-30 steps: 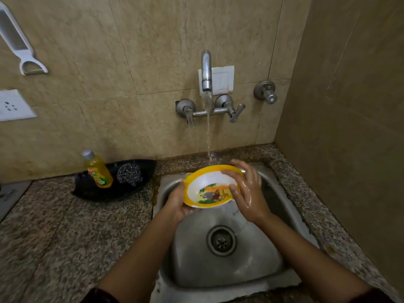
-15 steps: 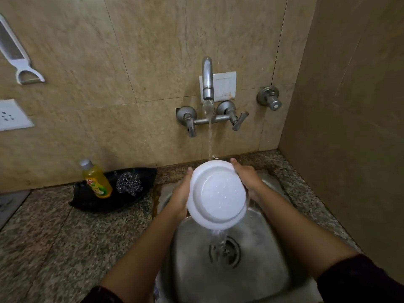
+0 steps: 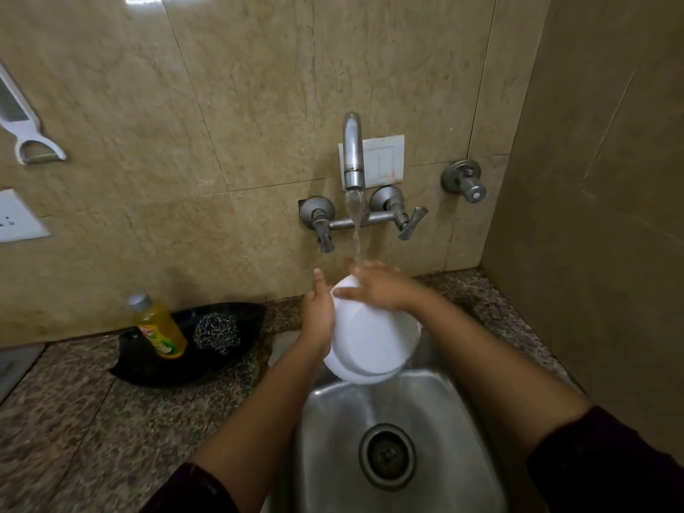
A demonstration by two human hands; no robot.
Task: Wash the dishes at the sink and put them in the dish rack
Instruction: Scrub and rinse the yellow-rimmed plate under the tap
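Head view: holding a white round plastic bowl (image 3: 372,338) tilted, underside toward the camera, above the stainless steel sink (image 3: 444,420) and just below the chrome wall tap (image 3: 352,153). Gripping its left rim with the left hand (image 3: 320,312), with the fingers hidden behind the bowl. Pressing flat across the upper part of the underside with the right hand (image 3: 377,290), spread wide and straight, directly beneath the running stream of water (image 3: 356,224). Probably rinsing. Easy to lose from here: wet, smooth plastic, with only one hand truly clamped on it, so liable to slide out and drop into the basin. Also likely to throw spray off the knuckles and the domed base onto the speckled granite counter (image 3: 74,420), toward the yellow dish-soap bottle (image 3: 157,325) and steel-wool scrubber (image 3: 216,333) in the black tray (image 3: 148,368). No dish rack in sight; hard to judge the carry, though apt to drip on the way.
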